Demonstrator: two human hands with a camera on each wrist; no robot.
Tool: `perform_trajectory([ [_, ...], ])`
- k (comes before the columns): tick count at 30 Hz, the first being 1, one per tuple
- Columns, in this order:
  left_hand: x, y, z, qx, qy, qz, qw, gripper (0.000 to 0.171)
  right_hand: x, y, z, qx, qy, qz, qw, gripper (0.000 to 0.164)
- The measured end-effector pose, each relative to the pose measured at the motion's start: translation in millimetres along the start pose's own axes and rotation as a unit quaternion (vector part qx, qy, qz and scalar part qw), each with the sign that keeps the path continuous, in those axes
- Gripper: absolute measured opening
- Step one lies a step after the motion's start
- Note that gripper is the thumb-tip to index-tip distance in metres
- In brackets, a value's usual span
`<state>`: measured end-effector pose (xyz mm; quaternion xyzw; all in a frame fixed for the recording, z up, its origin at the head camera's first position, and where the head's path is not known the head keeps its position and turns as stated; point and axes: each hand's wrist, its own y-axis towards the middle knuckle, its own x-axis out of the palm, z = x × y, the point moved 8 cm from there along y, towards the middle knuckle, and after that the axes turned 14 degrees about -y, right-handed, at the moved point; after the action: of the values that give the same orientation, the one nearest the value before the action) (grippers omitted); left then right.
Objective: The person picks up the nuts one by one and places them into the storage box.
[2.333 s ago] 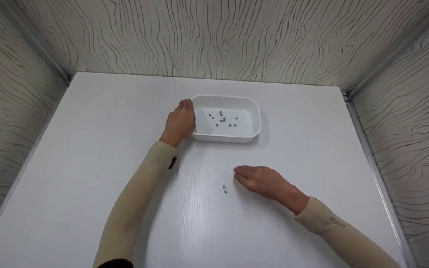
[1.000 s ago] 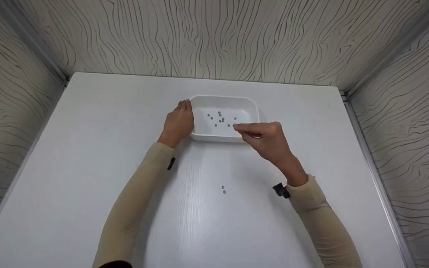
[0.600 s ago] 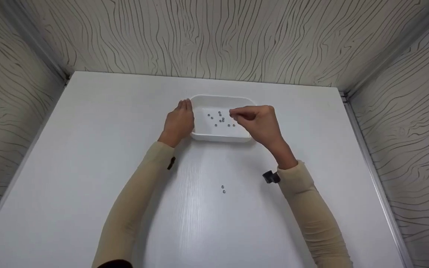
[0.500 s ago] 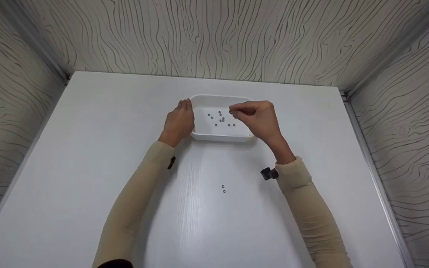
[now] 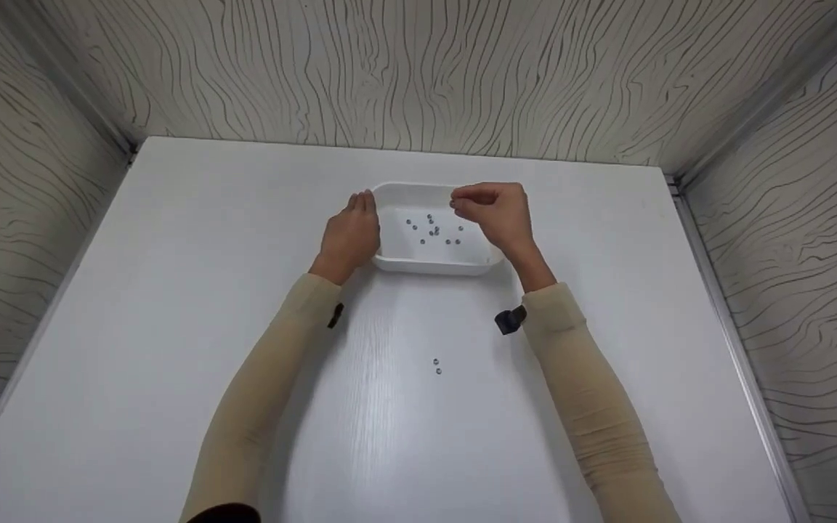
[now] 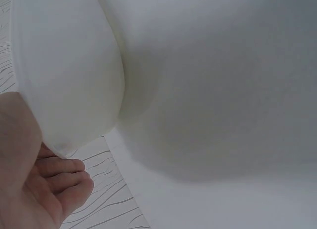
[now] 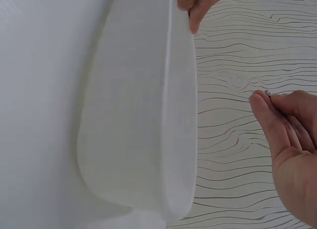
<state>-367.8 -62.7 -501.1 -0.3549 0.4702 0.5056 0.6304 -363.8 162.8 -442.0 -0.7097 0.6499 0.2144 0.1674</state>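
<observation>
A white plastic tray stands towards the back of the table, with several small metal nuts scattered on its floor. My left hand grips the tray's left end at the rim; in the left wrist view its fingers curl at the tray's corner. Over the right half of the tray is my right hand. Between its thumb and index finger it pinches a small metal nut, seen above the rim in the right wrist view. Two more nuts lie on the table in front of the tray.
The white table is bounded by wood-patterned panels at the back and both sides. A black wrist camera sticks out from the right sleeve, above the table.
My right hand has risen from the table beside the two loose nuts and moved over the tray, then farther towards its back wall. The left hand has stayed at the tray's left end.
</observation>
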Motion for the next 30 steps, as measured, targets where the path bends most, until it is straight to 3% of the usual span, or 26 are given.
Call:
perform_trajectory([
  [15,1.1,0.2,-0.7,-0.005,-0.003,-0.007,1.0000,0.055,21,18,36,0.076,-0.014,0.017,0.997,0.019],
  [30,1.8,0.6,-1.9,-0.009,-0.001,-0.006,0.9999,0.056,20,17,49,0.112,-0.014,0.043,0.993,0.021],
])
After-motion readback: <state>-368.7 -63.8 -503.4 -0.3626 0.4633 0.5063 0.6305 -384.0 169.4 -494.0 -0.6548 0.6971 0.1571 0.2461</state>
